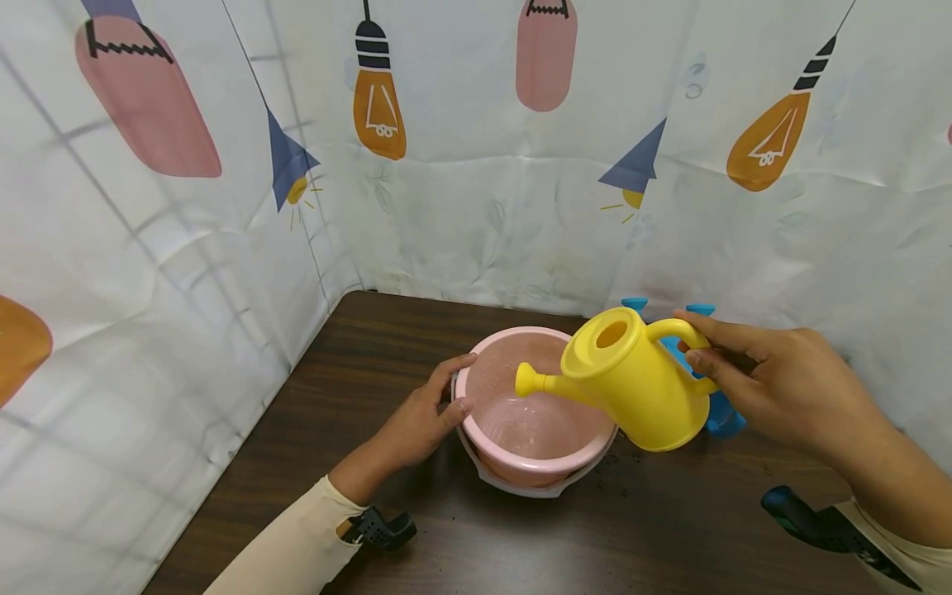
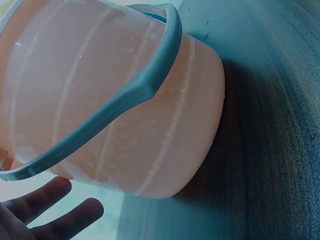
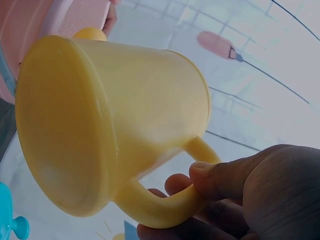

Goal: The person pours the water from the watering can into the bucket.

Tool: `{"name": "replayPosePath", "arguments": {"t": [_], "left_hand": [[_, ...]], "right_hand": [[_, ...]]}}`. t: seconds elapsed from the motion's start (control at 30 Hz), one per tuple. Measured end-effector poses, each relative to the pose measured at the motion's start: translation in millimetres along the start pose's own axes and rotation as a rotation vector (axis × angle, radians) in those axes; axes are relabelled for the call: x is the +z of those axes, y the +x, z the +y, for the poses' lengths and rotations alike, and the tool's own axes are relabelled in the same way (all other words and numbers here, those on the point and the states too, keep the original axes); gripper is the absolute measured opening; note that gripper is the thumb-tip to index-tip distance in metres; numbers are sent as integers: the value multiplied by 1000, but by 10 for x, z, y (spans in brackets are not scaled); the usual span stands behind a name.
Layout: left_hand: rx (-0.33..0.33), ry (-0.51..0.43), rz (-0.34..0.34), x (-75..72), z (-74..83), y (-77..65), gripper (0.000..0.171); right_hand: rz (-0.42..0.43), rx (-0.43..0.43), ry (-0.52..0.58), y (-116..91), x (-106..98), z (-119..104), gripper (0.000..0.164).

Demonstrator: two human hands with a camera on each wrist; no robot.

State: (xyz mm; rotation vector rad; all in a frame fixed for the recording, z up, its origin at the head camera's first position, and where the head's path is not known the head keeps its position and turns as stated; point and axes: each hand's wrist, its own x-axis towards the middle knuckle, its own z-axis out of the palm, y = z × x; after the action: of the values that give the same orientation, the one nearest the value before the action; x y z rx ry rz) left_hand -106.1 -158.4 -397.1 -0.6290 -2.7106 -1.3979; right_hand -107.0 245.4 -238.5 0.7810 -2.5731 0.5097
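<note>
A pink bucket (image 1: pixel 535 463) stands upright on the table, its pale carrying handle (image 2: pixel 135 92) hanging down round its side. My left hand (image 1: pixel 420 417) rests on the bucket's left rim with thumb and forefinger; two other fingers stretch out straight beside the wall in the left wrist view. With my right hand (image 1: pixel 781 372) I grip the handle of a yellow watering can (image 1: pixel 640 388), fingers and thumb round the loop. The can is held up on the bucket's right and tilted, its spout over the bucket's opening. No stream shows at the spout.
Behind the watering can stands a blue object (image 1: pixel 725 417) with small knobs, mostly hidden. Water drops (image 1: pixel 621 493) dot the dark wooden table (image 1: pixel 476 545) at the bucket's right. A patterned white cloth (image 1: pixel 476 215) hangs along the table's back and left edges.
</note>
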Motion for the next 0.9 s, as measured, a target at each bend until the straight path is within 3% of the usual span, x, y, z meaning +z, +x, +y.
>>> {"name": "replayPosePath", "arguments": {"t": [0.9], "left_hand": [[-12, -6, -10, 3, -10, 1, 61]], "right_hand": [[-7, 23, 15, 10, 5, -24, 46]]}}
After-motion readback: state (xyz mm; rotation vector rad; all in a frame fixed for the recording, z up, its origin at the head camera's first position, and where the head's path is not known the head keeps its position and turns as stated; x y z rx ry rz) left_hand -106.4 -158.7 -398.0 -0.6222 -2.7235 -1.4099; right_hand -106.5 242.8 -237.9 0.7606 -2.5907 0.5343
